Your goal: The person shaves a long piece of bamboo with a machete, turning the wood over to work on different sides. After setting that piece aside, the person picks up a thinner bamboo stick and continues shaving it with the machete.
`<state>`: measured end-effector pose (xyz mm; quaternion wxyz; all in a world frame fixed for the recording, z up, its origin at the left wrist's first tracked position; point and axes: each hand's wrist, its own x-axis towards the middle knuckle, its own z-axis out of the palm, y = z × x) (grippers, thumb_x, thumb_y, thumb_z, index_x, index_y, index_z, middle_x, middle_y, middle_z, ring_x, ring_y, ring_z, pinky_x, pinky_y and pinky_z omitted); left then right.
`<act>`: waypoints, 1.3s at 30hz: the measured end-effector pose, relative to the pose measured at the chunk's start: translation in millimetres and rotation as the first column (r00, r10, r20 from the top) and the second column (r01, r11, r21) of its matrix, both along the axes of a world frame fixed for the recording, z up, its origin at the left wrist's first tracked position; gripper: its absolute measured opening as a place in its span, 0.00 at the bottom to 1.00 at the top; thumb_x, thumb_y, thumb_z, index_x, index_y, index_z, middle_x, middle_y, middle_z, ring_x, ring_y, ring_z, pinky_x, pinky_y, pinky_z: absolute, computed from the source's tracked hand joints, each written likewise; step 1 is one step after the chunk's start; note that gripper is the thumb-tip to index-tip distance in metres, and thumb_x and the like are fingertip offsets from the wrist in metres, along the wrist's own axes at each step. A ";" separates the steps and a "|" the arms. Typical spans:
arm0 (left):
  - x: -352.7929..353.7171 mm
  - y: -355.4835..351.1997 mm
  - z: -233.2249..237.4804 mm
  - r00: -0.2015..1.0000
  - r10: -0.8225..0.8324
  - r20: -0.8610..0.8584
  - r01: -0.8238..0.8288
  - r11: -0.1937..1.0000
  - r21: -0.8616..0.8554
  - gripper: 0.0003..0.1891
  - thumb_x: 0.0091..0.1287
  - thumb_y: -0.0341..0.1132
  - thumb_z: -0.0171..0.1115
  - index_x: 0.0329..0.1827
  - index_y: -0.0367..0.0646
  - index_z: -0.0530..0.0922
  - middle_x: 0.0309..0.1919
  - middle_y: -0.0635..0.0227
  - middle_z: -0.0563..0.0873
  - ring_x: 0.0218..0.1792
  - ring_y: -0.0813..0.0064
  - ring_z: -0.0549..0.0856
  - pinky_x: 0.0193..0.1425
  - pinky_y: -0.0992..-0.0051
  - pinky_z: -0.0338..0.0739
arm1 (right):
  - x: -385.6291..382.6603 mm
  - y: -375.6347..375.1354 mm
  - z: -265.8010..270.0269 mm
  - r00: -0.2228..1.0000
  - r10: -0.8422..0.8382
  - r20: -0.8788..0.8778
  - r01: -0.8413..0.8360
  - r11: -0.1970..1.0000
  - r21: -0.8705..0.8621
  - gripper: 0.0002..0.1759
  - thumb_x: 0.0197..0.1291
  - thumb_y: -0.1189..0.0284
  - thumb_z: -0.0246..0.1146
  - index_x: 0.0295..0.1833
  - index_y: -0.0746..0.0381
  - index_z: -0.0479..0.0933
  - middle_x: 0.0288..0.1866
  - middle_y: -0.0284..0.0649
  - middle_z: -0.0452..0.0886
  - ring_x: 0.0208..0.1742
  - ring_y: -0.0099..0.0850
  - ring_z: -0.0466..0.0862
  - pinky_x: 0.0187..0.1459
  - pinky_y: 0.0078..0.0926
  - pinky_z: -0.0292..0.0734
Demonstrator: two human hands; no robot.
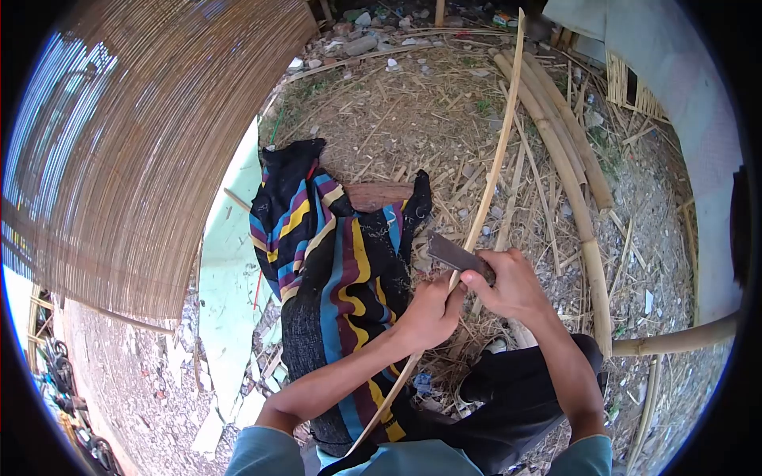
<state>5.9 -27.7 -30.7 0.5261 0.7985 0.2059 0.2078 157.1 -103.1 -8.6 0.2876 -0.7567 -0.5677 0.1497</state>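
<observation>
A: Edges first?
B: Hemmed in on the left by a woven bamboo mat [135, 143], hanging close and curving overhead. Boxed in on the right by a white sheet [675, 87] and a heap of thick bamboo poles [573, 186].
A: Any free room?
B: Only up the middle, over dry ground [413, 119] strewn with shavings and splinters.
A: And the bamboo strip [495, 159]?
B: Long, thin, pale yellow, slightly bowed. Runs from the top edge of the view down across the lap to just short of the chest.
A: Gripped how?
B: Clamped below its middle in the left hand [429, 313], fingers curled tight round it. Met just above by a knife [451, 254], flat dark-grey blade laid against the strip, handle locked in the closed right hand [514, 287].
A: Textures?
B: Smooth and fibrous on the strip; round and knotted on the poles; fine parallel slats across the mat. Soft and crumpled on the striped cloth [341, 270], black with blue, yellow and maroon bands, spread under the left forearm. Topped at its far edge by a reddish wooden block [379, 194].
</observation>
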 end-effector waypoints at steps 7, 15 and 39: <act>-4.6 3.5 -32.9 0.978 -0.091 0.187 0.033 0.955 0.295 0.07 0.63 0.22 0.48 0.40 0.34 0.74 0.26 0.57 0.79 0.27 0.70 0.80 0.28 0.70 0.70 | -14.5 -11.0 -1.1 0.971 0.153 0.184 -0.137 0.986 -0.096 0.36 0.50 0.37 0.58 0.31 0.64 0.82 0.16 0.48 0.76 0.23 0.49 0.82 0.31 0.44 0.78; -11.4 1.6 -16.9 0.997 0.036 -0.064 -0.043 0.993 -0.111 0.06 0.68 0.26 0.49 0.37 0.31 0.71 0.13 0.60 0.73 0.13 0.72 0.75 0.19 0.71 0.66 | 27.9 18.1 4.5 0.996 -0.090 0.015 0.091 0.989 -0.114 0.36 0.53 0.37 0.55 0.32 0.62 0.82 0.15 0.47 0.76 0.27 0.47 0.82 0.34 0.43 0.77; -7.2 -4.2 -25.3 0.993 0.037 -0.114 -0.040 0.999 -0.022 0.07 0.68 0.27 0.49 0.36 0.29 0.71 0.13 0.53 0.75 0.15 0.58 0.79 0.20 0.67 0.68 | 15.9 3.6 -2.1 0.985 0.159 0.069 -0.144 0.974 -0.177 0.37 0.58 0.38 0.51 0.30 0.65 0.80 0.18 0.47 0.76 0.23 0.44 0.79 0.32 0.44 0.74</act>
